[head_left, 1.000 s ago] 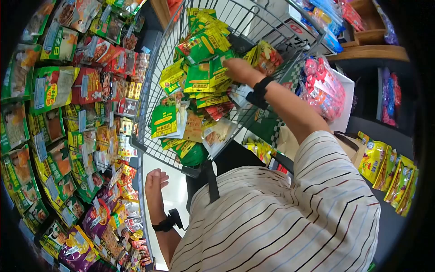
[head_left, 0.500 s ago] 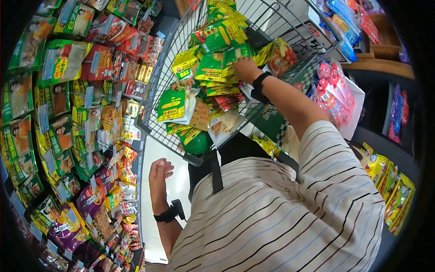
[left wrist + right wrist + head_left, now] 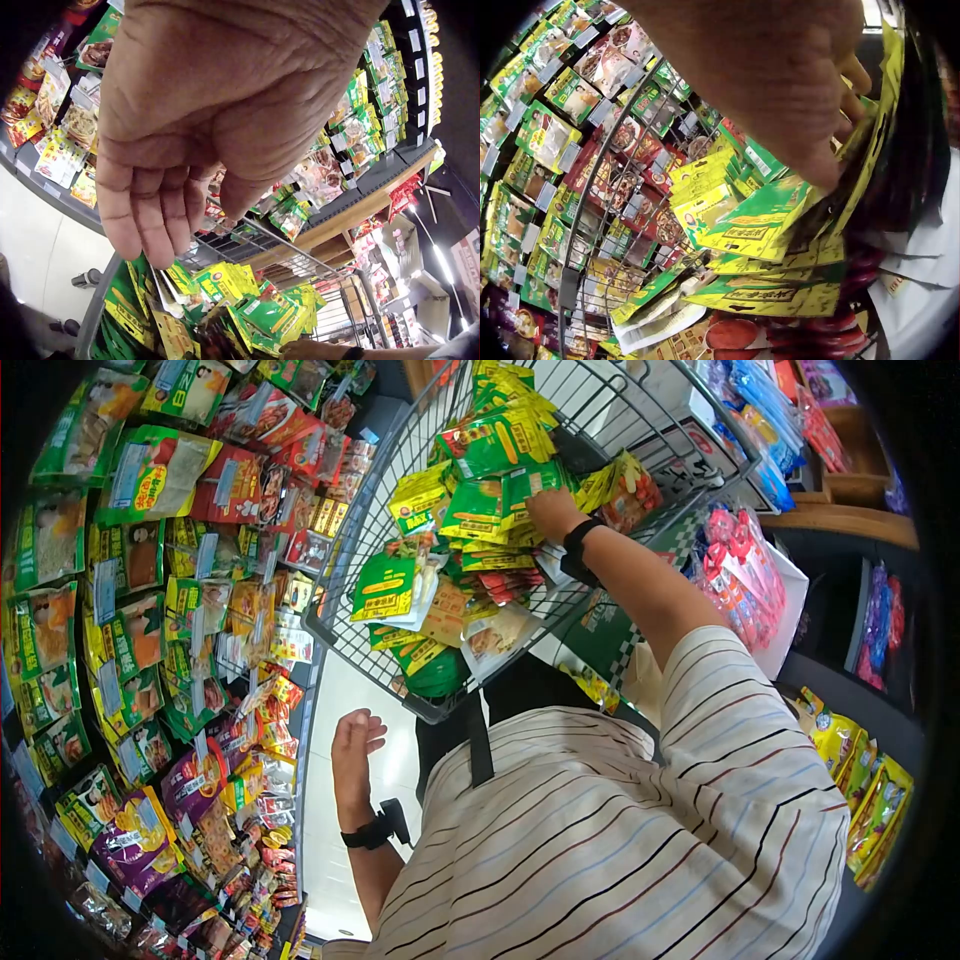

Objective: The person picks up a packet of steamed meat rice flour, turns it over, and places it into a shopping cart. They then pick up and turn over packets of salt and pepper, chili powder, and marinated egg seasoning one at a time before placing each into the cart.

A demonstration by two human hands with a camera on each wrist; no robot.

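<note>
In the head view, my right hand [image 3: 556, 516] reaches into the shopping cart [image 3: 330, 645] at the right side of a stack of green-and-yellow food packets [image 3: 472, 510]. Up close in the right wrist view, its thumb and curled fingers pinch the top edges of some green-and-yellow packets [image 3: 761, 217]; the palm side is hidden. My left hand [image 3: 353, 760] hangs beside the cart's near left corner, holding nothing. In the left wrist view its fingers [image 3: 154, 217] are relaxed and slightly bent, overlapping the cart's packets.
Shelves of hanging packets [image 3: 130, 640] line the left side. Right of the cart stand a white box with pink bags [image 3: 740, 580] and yellow packets [image 3: 840, 740]. More packs, including a red-and-orange one [image 3: 630, 495], lie in the cart.
The cart and shelves have shifted in the head view, the cart to the right. My right hand has moved slightly further over the stack's right packet. The left hand still hangs free.
</note>
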